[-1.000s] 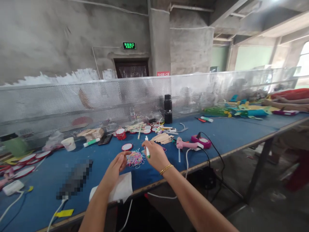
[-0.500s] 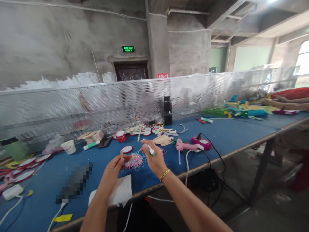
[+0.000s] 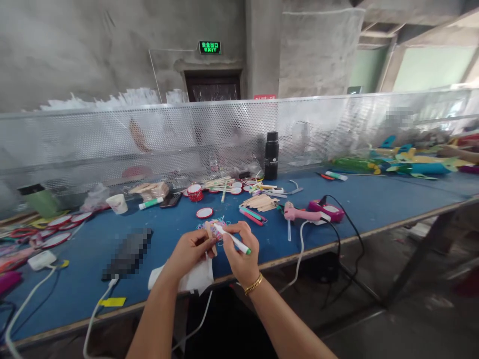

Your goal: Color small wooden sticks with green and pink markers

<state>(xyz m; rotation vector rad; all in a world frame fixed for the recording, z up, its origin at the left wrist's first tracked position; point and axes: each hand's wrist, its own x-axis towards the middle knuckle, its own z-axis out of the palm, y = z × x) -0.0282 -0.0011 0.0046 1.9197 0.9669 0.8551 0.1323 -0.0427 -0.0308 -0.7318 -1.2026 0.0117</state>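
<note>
My right hand [image 3: 239, 254] is closed round a white glue pen with a green end [image 3: 234, 240], its tip pointing left toward my left hand. My left hand [image 3: 190, 251] pinches a small wooden stick [image 3: 210, 236] upright, right at the pen's tip. Both hands hover over the near part of the blue table [image 3: 359, 202], just in front of a heap of small coloured rubber bands [image 3: 211, 225]. A white cloth [image 3: 194, 279] lies under my left hand at the table's edge.
A pile of wooden sticks [image 3: 260, 202], a pink glue gun [image 3: 303, 215] with its cord, a black bottle [image 3: 271, 155], round red-rimmed discs [image 3: 204, 213], a paper cup [image 3: 117, 203] and a perforated metal screen [image 3: 149, 139] stand behind. Another person's arm [image 3: 458, 152] rests at the far right.
My hands have drawn back from the rubber bands toward me and come together. The pen has tipped from upright to pointing left, and the stick now meets its tip. The view has shifted right.
</note>
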